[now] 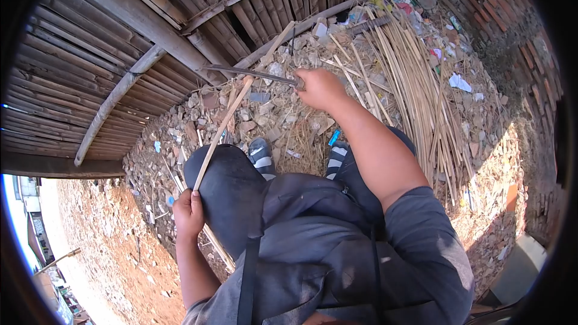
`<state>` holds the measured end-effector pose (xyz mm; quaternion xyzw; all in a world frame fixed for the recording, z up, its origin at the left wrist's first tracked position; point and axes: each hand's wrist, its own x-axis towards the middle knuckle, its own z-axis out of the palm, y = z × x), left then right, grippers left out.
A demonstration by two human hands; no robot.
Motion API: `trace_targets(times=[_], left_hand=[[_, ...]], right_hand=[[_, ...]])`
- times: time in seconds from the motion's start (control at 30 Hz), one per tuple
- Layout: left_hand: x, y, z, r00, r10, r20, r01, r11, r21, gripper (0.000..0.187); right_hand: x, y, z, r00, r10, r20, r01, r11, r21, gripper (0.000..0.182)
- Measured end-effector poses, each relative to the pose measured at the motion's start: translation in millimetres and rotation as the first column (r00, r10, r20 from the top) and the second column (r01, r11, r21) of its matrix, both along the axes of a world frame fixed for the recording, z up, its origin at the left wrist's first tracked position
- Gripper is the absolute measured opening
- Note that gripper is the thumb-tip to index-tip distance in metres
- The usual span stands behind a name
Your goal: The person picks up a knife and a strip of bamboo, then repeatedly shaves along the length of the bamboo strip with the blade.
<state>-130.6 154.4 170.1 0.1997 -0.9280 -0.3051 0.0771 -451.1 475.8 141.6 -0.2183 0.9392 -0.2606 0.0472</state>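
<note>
shaving a bamboo strip with a blade

the left hand has its grip closed around the bamboo strip, which lies across the knee. the right hand grips the knife against it. best to keep the blade shallow and the strip steady.

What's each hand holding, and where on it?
Left hand grips a long bamboo strip near its lower end, over the knee. Right hand holds a long knife by its handle, blade laid across the strip.
</note>
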Motion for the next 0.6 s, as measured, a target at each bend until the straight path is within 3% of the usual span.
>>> trace_targets(times=[0.2, 0.4, 0.5, 0.6], left_hand=[[0.7, 0.8, -0.6, 0.999, -0.017, -0.047, 0.018, 0.999, 0.034, 0.039], [0.9, 0.6, 2.3, 1.0, -0.013, -0.008, 0.013, 1.0, -0.005, 0.039], [2.4, -1.5, -2.3, 0.999, -0.016, -0.031, 0.017, 1.0, 0.012, 0.04], [2.6, -0.2, -1.0, 0.999, -0.013, -0.03, 0.013, 1.0, 0.018, 0.04]], right_hand=[[12.5, -16.4, -7.8, 0.992, 0.108, -0.072, -0.117, 0.984, -0.132, 0.036], [32.1, -29.7, 2.8, 0.941, 0.323, -0.104, -0.323, 0.946, 0.009, 0.028], [27.2, -27.3, -3.8, 0.944, 0.281, -0.17, -0.297, 0.952, -0.077, 0.026], [12.5, -15.6, 4.4, 0.99, 0.128, -0.049, -0.131, 0.99, -0.051, 0.029]])
